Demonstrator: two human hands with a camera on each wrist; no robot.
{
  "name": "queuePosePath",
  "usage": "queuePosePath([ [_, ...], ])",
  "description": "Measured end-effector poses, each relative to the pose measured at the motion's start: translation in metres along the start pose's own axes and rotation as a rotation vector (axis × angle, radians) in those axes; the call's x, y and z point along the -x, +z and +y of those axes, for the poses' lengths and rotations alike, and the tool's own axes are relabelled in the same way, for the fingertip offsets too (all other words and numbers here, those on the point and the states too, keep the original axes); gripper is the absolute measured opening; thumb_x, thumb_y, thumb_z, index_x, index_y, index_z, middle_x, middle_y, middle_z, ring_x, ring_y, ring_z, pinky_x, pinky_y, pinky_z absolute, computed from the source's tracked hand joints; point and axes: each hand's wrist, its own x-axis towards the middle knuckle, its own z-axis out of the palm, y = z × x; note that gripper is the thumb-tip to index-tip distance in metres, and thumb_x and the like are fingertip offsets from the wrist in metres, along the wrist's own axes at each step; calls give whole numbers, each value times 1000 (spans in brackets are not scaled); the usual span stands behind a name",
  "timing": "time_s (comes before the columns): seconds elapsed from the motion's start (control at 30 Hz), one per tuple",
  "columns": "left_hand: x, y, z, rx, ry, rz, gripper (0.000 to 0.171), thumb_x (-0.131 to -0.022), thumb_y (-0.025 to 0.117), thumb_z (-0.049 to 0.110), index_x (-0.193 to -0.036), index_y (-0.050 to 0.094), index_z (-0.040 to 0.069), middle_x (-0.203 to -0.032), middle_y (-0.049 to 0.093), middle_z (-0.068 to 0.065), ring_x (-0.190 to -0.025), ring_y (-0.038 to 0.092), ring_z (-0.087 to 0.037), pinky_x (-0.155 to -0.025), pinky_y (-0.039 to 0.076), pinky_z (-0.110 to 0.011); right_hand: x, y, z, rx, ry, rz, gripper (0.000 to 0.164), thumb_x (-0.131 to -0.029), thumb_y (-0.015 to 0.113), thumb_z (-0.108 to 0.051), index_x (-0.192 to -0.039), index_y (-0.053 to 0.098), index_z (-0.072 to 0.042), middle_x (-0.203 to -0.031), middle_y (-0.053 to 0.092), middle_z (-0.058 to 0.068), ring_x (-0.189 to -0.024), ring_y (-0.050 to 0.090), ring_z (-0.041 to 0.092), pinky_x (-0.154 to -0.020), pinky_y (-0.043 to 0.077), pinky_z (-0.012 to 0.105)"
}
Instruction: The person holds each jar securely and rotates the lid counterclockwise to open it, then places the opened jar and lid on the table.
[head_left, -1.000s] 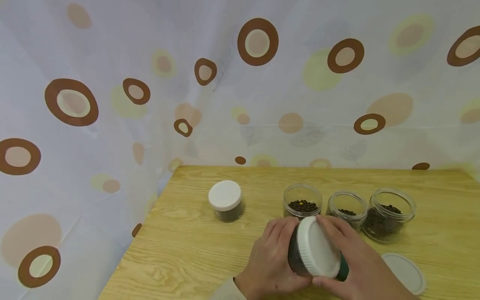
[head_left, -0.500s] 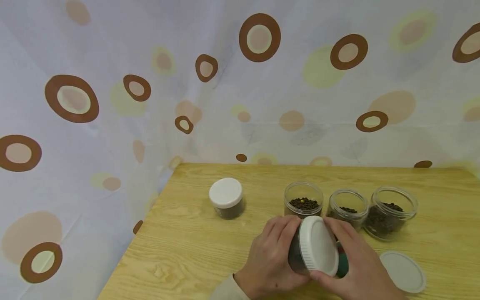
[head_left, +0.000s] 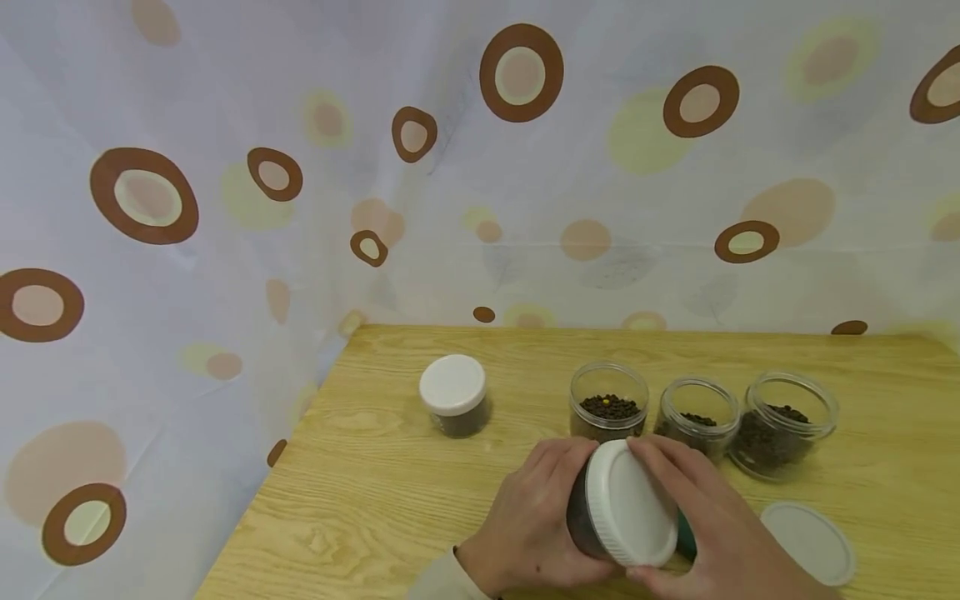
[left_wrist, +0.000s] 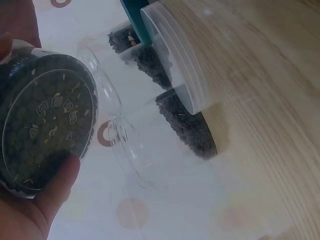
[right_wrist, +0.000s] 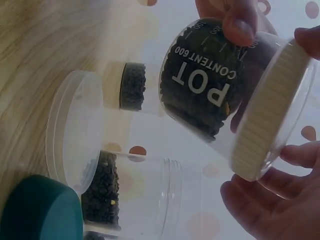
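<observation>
Between both hands, over the table [head_left: 375, 492]: one tilted jar [right_wrist: 200, 85], part-filled with dark pellets [right_wrist: 190, 114], gripped by the left hand [head_left: 525, 521]; white lid [head_left: 633, 504], rim grasped by the right hand [head_left: 723, 533]. Behind: three open jars [head_left: 693, 439], part-filled likewise. Leftward: one lidded jar [head_left: 453, 396], dark contents.

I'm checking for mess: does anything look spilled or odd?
Yes: a yellow bit stands out among the dark pellets in the head view's leftmost open jar. The held jar is tilted, but no spill shows on the visible tabletop.
</observation>
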Motion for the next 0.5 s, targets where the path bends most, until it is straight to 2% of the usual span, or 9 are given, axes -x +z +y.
queuePosePath([
  [0.1,0,1,1,-16,-10,-4,104,-61,83,60,-143,42,13,-131,55,1,-119,57,-12,-98,52,-21,0,-2,1,11,-10,-22,115,-59,93,-51,-154,37,-18,-146,44,3,-122,41,4,-70,53,30],
  [0.2,0,2,1,-27,-30,-2,105,-62,83,60,-145,40,13,-131,54,0,-119,56,-14,-95,54,-22,0,-5,1,14,34,-71,114,-63,90,-51,-156,31,-21,-149,42,4,-122,48,11,-72,54,33],
  [0.33,-2,3,0,-79,-40,34,105,-62,83,60,-145,41,11,-129,55,-2,-117,57,-15,-93,55,-24,2,-8,2,-7,187,-172,108,-74,83,-53,-158,22,-27,-150,43,5,-115,60,24,-71,54,40],
  [0.5,-4,7,0,-171,17,100,97,-64,79,60,-140,47,7,-126,57,-3,-111,59,-16,-98,53,-25,0,-5,3,-33,378,-311,97,-84,70,-60,-159,20,-24,-147,47,12,-106,64,24,-69,53,43],
])
